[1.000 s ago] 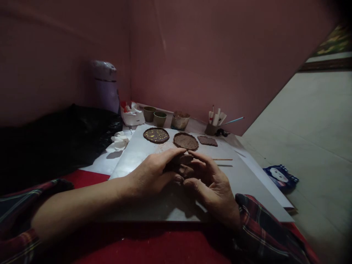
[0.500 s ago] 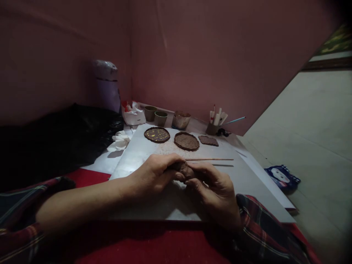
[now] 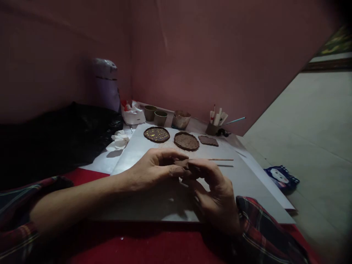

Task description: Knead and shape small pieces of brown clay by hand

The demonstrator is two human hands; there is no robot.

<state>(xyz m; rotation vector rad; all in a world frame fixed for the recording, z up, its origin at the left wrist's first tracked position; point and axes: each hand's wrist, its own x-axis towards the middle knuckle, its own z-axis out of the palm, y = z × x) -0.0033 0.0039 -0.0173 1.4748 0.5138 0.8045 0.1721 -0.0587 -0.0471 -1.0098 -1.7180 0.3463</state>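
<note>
A lump of brown clay [image 3: 181,164] is held between my two hands above the grey board [image 3: 255,194]. My left hand [image 3: 156,167] is closed on it, thumb below and fingers above. On the clay's right side my right hand [image 3: 213,189] presses with bent fingers, and its thumb is lower down, partly in shadow. The fingers cover much of the lump. Just behind the hands a thin brown stick [image 3: 220,159] lies on the board. Farther back are a round clay disc with yellow marks [image 3: 156,135], a plain rimmed clay disc [image 3: 186,141] and a small clay slab [image 3: 208,140].
Along the back stand two small cups [image 3: 160,118], a stained pot [image 3: 181,120] and a holder with several tools [image 3: 212,128]. To the left are crumpled tissue [image 3: 118,141], a black plastic bag [image 3: 60,135] and a purple bottle [image 3: 107,90]. A pink wall [image 3: 192,55] rises behind.
My right fingers have shifted and curled over the clay, with the thumb dropping lower. My left thumb has moved across the lump. The things on the board stay put.
</note>
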